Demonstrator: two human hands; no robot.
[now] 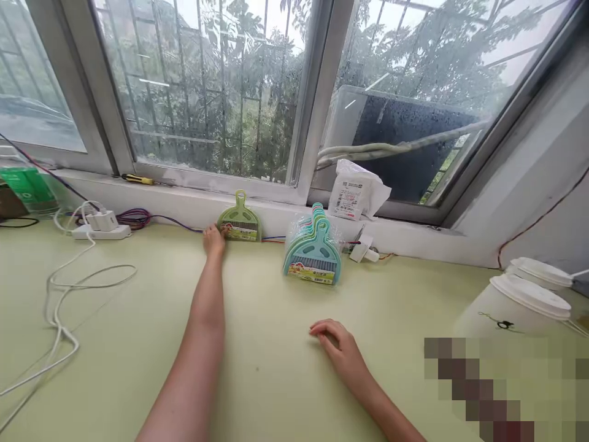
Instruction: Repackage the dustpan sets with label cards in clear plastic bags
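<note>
- Pale green tabletop [257,374] ran up to a white window sill, with rain-streaked glass and leafy trees beyond it.
- A small green plastic dustpan with a loop handle and a printed label [240,223] stood leaning against the sill wall, at the far edge of the table.
- The left hand [214,239] was stretched out at full arm's length, its fingers touching the lower left corner of the green dustpan; whether they were pinching it or only resting against it could not be told.
- The right hand [338,347] lay on the table well nearer to the person than the green dustpan and off to its right, palm down, fingers loosely curled and holding nothing.
- A wrapped stack of teal and pastel plastic dustpans [313,252] stood just right of the green dustpan, apart from it.
- A white crumpled plastic packet [356,191] sat on the sill, beyond that stack.
- A white power strip with chargers [102,226] lay well left of the green dustpan, its white cable [59,307] looping over the table.
- Two white lidded buckets [519,304] stood far to the right of the green dustpan.
</note>
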